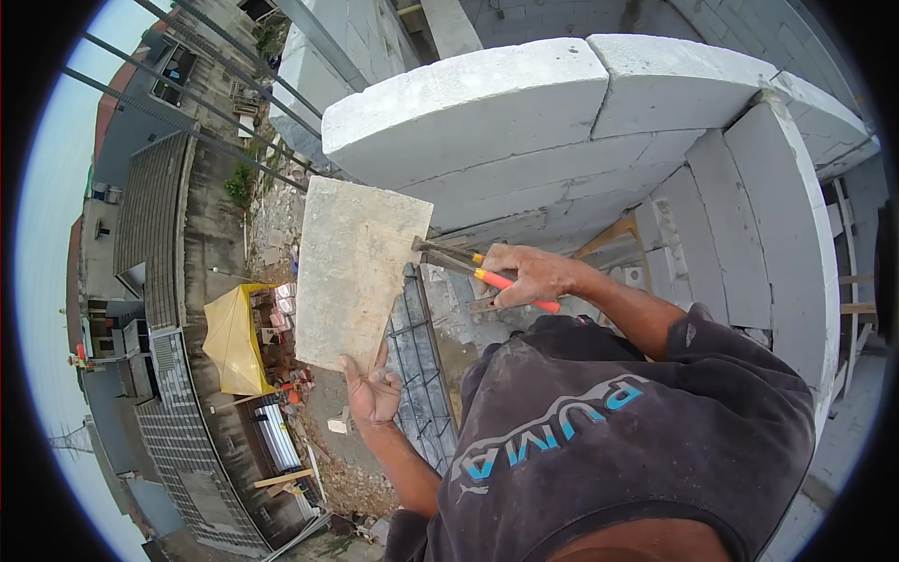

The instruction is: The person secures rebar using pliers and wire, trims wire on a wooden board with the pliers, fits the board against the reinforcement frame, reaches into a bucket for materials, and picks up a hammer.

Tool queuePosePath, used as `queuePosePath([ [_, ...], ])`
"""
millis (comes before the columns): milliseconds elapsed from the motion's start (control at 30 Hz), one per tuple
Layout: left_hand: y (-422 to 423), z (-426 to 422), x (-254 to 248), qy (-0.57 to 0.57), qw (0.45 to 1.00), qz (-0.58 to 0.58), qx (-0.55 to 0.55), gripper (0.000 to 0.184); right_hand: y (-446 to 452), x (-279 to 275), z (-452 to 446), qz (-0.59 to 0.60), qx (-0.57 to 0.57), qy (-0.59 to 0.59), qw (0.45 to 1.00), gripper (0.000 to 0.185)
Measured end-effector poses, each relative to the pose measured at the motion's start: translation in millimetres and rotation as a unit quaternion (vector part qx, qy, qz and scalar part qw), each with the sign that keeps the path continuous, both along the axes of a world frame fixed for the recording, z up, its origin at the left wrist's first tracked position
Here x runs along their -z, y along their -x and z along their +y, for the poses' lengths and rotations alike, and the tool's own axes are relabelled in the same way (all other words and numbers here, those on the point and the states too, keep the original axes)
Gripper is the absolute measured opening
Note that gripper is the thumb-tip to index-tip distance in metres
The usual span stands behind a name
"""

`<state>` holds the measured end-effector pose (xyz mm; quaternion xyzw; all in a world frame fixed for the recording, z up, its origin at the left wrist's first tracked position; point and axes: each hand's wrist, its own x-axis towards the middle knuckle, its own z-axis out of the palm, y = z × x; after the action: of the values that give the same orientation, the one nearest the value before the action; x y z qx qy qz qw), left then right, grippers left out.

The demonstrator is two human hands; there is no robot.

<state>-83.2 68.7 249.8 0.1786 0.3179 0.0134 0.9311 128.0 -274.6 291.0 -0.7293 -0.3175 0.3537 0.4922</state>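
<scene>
My left hand (375, 391) pinches the lower edge of a flat, dusty grey-beige board (351, 272), thumb on the near face and fingers curled at the edge. The board is held up in front of me, roughly rectangular, with a rough patch on its right part. My right hand (526, 274) is closed around the red and yellow handles of a pair of pincers (492, 277). Their dark metal jaws meet the board's right edge; whether they bite on a nail there is too small to tell.
A wall of pale aerated-concrete blocks (468, 112) curves across the top and right. Steel rebars (225, 94) jut out at upper left. Below lie a rebar cage (421, 356), rubble, a yellow tarp (234, 342) and tiled roofs (201, 468), far down.
</scene>
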Motion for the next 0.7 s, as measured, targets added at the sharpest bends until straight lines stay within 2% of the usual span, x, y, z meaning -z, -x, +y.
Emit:
queuePosePath([
  [67,2,-9,-5,0.009,1.000,0.026,-0.005,0.074,0,-2,-4,-0.034,-0.002,0.005,0.999,0.038],
  [167,35,-4,17,-0.078,0.985,0.005,0.154,0.078,3,4,-24,-0.031,-0.022,0.017,0.999,0.037],
  [267,74,7,29,-0.273,0.933,0.091,0.218,0.089,9,1,-41,-0.074,-0.062,0.006,0.995,0.036],
  [300,86,16,31,-0.258,0.945,0.056,0.192,0.095,11,3,-46,-0.067,-0.072,0.009,0.995,0.036],
  [400,76,21,11,-0.376,0.916,0.121,0.072,0.094,20,11,-57,-0.042,-0.101,0.019,0.994,0.036],
  [433,68,19,5,-0.421,0.893,0.148,0.062,0.093,23,11,-57,-0.032,-0.113,0.022,0.993,0.036],
  [467,58,15,5,-0.438,0.882,0.114,0.132,0.090,25,12,-58,-0.025,-0.126,0.025,0.991,0.036],
  [500,46,11,5,-0.453,0.865,0.078,0.201,0.087,26,12,-56,0.012,-0.156,0.079,0.984,0.038],
  [533,34,7,2,-0.466,0.842,0.041,0.268,0.084,28,14,-55,0.007,-0.165,0.070,0.984,0.038],
  [567,25,-6,-2,-0.488,0.818,0.102,0.287,0.068,30,18,-55,0.002,-0.173,0.060,0.983,0.038],
  [633,13,-32,-7,-0.499,0.816,0.137,0.257,0.060,31,18,-55,0.021,-0.186,0.084,0.979,0.037],
  [700,8,-45,-7,-0.513,0.811,0.150,0.238,0.056,28,27,-62,0.020,-0.214,0.104,0.971,0.049],
])
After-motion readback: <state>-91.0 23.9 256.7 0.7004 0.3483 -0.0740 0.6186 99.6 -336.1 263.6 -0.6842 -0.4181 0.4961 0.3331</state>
